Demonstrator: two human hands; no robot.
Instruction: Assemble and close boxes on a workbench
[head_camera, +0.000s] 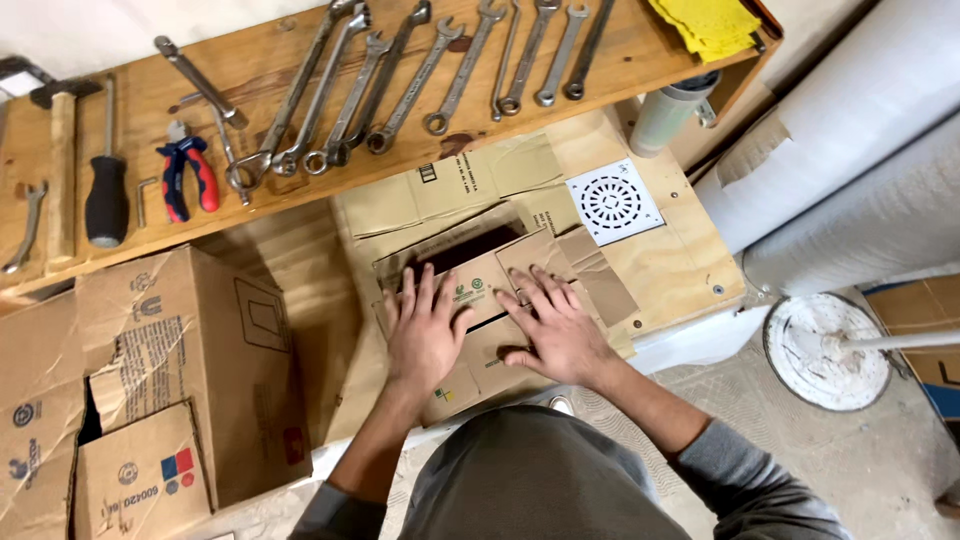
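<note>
The small carton (480, 290) lies on the plywood bench (680, 270) right in front of me, on top of flattened cardboard (450, 185), its top flaps partly folded in and a dark gap showing at the far side. My left hand (425, 330) lies flat on the left flap, fingers (418, 290) spread and straight, clamped on nothing. My right hand (555, 325) presses flat on the right flap, fingers (545, 290) apart and stretched toward the gap, thumb tucked near the carton's near edge.

Just beyond the carton to the right sits a white square drain grate (612, 202). To my left stands a bigger, torn cardboard box (190, 370). Above, on the wooden board (270, 60), lie a row of spanners (420, 70), red-handled pliers (185, 175), a black screwdriver (105, 190) and a hammer (62, 160). Yellow cloths (710, 25) sit at its far right end. On the floor to the right is a white bucket lid (825, 350).
</note>
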